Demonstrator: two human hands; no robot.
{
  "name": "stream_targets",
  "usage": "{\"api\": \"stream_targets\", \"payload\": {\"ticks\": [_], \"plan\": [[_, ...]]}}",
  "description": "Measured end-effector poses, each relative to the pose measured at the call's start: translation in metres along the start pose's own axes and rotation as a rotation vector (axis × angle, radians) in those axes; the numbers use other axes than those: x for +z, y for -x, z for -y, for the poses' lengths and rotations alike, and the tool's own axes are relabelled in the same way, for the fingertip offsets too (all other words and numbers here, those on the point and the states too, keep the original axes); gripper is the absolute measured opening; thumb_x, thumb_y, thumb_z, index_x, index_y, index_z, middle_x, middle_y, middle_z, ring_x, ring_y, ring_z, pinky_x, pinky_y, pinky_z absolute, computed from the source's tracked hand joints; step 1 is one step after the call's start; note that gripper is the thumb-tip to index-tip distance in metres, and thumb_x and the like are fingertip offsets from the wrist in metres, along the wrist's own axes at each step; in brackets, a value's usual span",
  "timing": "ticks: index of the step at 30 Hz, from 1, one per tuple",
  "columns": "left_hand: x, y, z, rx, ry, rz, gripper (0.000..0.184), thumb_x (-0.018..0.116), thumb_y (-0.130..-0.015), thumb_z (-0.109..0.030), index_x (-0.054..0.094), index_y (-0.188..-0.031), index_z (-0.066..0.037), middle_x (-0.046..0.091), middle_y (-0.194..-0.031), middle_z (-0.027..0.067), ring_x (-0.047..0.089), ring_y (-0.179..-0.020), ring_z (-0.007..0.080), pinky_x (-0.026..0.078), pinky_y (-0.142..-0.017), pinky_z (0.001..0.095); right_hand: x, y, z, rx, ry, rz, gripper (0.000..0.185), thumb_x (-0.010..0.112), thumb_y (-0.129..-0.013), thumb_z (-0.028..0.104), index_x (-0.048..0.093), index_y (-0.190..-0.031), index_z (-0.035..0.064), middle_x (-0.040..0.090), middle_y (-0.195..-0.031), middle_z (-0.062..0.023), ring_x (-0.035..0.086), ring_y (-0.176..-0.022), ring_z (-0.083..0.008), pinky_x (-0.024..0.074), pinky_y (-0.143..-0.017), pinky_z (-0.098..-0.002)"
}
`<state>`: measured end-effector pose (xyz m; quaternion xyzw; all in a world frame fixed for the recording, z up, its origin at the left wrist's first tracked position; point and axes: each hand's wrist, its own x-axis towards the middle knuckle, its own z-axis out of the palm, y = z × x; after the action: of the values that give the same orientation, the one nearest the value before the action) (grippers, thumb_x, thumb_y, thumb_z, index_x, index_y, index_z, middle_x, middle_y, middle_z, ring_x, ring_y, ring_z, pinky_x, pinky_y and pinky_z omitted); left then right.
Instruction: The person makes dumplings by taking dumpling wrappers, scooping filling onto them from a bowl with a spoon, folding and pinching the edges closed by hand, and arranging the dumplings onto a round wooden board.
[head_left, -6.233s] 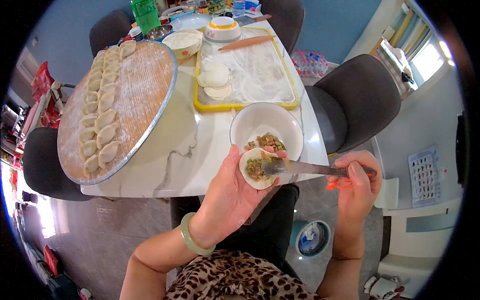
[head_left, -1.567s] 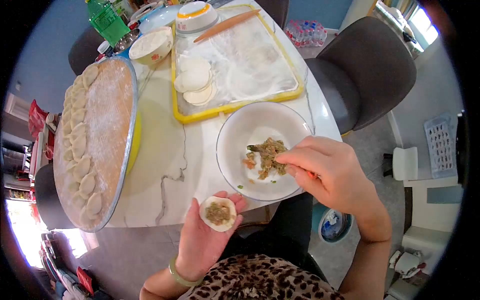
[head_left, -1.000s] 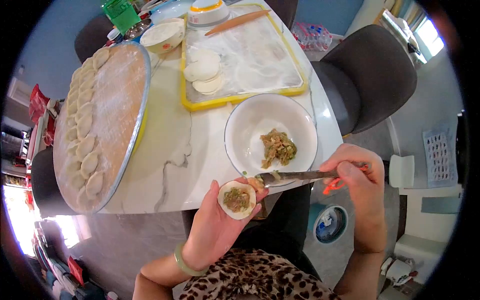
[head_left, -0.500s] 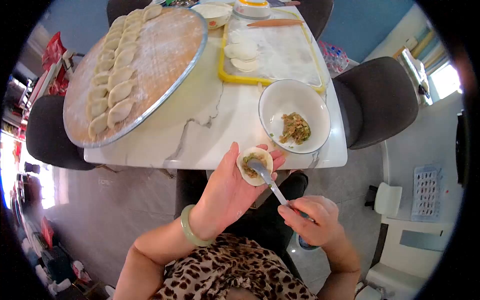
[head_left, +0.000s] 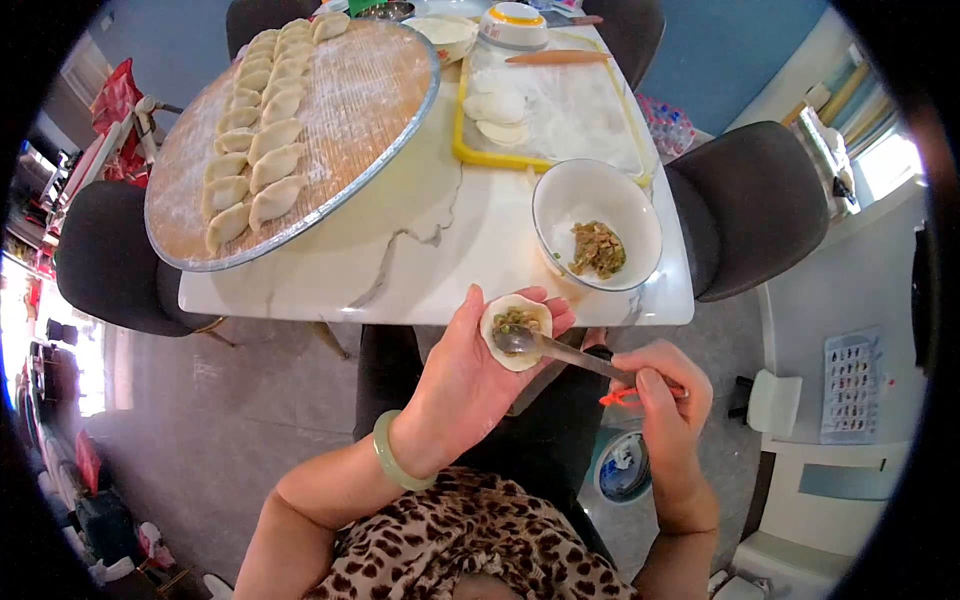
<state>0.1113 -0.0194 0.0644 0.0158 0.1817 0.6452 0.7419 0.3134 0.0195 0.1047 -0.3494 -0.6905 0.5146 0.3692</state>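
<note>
the step in hand looks like settling filling on a round dumpling wrapper. the wrapper lies across the palm and fingers of the left hand, just off the table's near edge and below the enamel-style bowl. that hand is palm up, its fingers spread flat under the dough without gripping it. the right hand has its fingers closed round the handle of a metal spoon, whose tip presses into the filling; a red-orange cord hangs by the grip.

folding, i judge, would call for the spoon out of the way, a bare margin of dough all round and the right fingers freed to pinch.

the bowl stands by the near right corner of the table, so a spoon going back to it has only its rim to clear. the marbled top shows between bowl and round board, giving sideways room along the near edge. the board takes up the left side, two rows of dumplings along it, with floured surface to their right before the metallic rim.
</note>
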Motion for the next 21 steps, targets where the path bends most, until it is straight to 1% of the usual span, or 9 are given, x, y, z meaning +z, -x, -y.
{"api": "stream_targets", "payload": {"ticks": [2, 4, 6, 10, 13, 15, 18, 19, 21], "plan": [[0.001, 0.001, -0.001, -0.016, -0.008, -0.037, 0.056, 0.020, -0.102, -0.043, 0.046, -0.124, 0.002, 0.050, -0.130, 0.0213, 0.048, -0.123, 0.0303, 0.039, -0.103, 0.0417, -0.001, -0.003, -0.008, 0.081, -0.018, -0.064, 0.021, 0.046, -0.088, 0.001, 0.064, -0.095, -0.0059, 0.062, -0.091, -0.0106, 0.062, -0.077, -0.0143, 0.0505, -0.072, -0.0272], [-0.003, -0.002, -0.001, -0.022, 0.001, -0.040, 0.056, 0.020, -0.102, -0.043, 0.047, -0.124, 0.002, 0.050, -0.130, 0.0215, 0.048, -0.122, 0.0303, 0.038, -0.104, 0.0417, -0.006, -0.003, -0.007, 0.071, 0.019, -0.081, 0.020, 0.046, -0.089, 0.001, 0.064, -0.095, -0.0061, 0.062, -0.090, -0.0102, 0.062, -0.075, -0.0143, 0.0502, -0.072, -0.0257], [-0.005, -0.003, 0.001, -0.030, 0.010, -0.045, 0.056, 0.020, -0.102, -0.042, 0.047, -0.123, 0.002, 0.049, -0.130, 0.0217, 0.048, -0.122, 0.0303, 0.038, -0.104, 0.0416, -0.010, -0.002, -0.005, -0.053, 0.032, -0.110, 0.020, 0.047, -0.089, 0.003, 0.064, -0.094, -0.0053, 0.062, -0.090, -0.0096, 0.062, -0.075, -0.0139, 0.0497, -0.070, -0.0243], [-0.002, -0.005, 0.005, -0.030, -0.013, -0.023, 0.056, 0.020, -0.102, -0.042, 0.048, -0.123, 0.001, 0.050, -0.130, 0.0212, 0.048, -0.123, 0.0296, 0.041, -0.101, 0.0401, -0.002, -0.014, 0.004, -0.023, 0.019, -0.126, 0.020, 0.047, -0.089, 0.005, 0.064, -0.093, -0.0051, 0.062, -0.089, -0.0093, 0.061, -0.073, -0.0133, 0.0492, -0.068, -0.0238], [-0.006, -0.007, 0.004, -0.045, -0.010, -0.013, 0.056, 0.020, -0.102, -0.042, 0.048, -0.124, 0.001, 0.050, -0.130, 0.0213, 0.048, -0.123, 0.0298, 0.042, -0.100, 0.0397, -0.003, -0.020, -0.003, 0.040, 0.057, -0.069, 0.020, 0.048, -0.088, 0.006, 0.065, -0.091, -0.0049, 0.062, -0.086, -0.0090, 0.061, -0.073, -0.0132, 0.0489, -0.068, -0.0240], [-0.010, -0.008, 0.001, -0.049, -0.018, -0.001, 0.056, 0.020, -0.102, -0.042, 0.048, -0.124, 0.000, 0.050, -0.130, 0.0213, 0.048, -0.123, 0.0301, 0.042, -0.100, 0.0398, -0.011, -0.020, -0.003, 0.069, 0.073, -0.155, 0.020, 0.048, -0.088, 0.006, 0.065, -0.090, -0.0049, 0.062, -0.083, -0.0086, 0.061, -0.073, -0.0131, 0.0495, -0.068, -0.0237], [-0.011, -0.010, -0.001, -0.065, 0.011, -0.024, 0.056, 0.019, -0.102, -0.043, 0.048, -0.125, -0.001, 0.050, -0.130, 0.0207, 0.047, -0.123, 0.0305, 0.042, -0.101, 0.0402, -0.016, -0.018, 0.002, -0.001, -0.013, -0.182, 0.020, 0.050, -0.087, 0.008, 0.065, -0.089, -0.0047, 0.062, -0.083, -0.0086, 0.061, -0.072, -0.0131, 0.0498, -0.066, -0.0238], [-0.010, -0.011, -0.003, -0.085, 0.040, -0.036, 0.056, 0.019, -0.102, -0.043, 0.048, -0.125, -0.002, 0.050, -0.130, 0.0205, 0.047, -0.124, 0.0304, 0.042, -0.100, 0.0404, -0.016, -0.018, -0.001, 0.001, 0.026, -0.164, 0.021, 0.052, -0.086, 0.012, 0.066, -0.088, -0.0043, 0.062, -0.083, -0.0088, 0.060, -0.069, -0.0128, 0.0494, -0.065, -0.0237], [-0.009, -0.013, -0.004, -0.104, 0.069, -0.048, 0.055, 0.019, -0.102, -0.043, 0.048, -0.125, -0.002, 0.050, -0.130, 0.0202, 0.046, -0.125, 0.0303, 0.043, -0.100, 0.0407, -0.015, -0.024, -0.004, 0.055, 0.072, -0.115, 0.021, 0.052, -0.086, 0.013, 0.066, -0.088, -0.0041, 0.062, -0.082, -0.0087, 0.060, -0.069, -0.0129, 0.0494, -0.064, -0.0238]]}}
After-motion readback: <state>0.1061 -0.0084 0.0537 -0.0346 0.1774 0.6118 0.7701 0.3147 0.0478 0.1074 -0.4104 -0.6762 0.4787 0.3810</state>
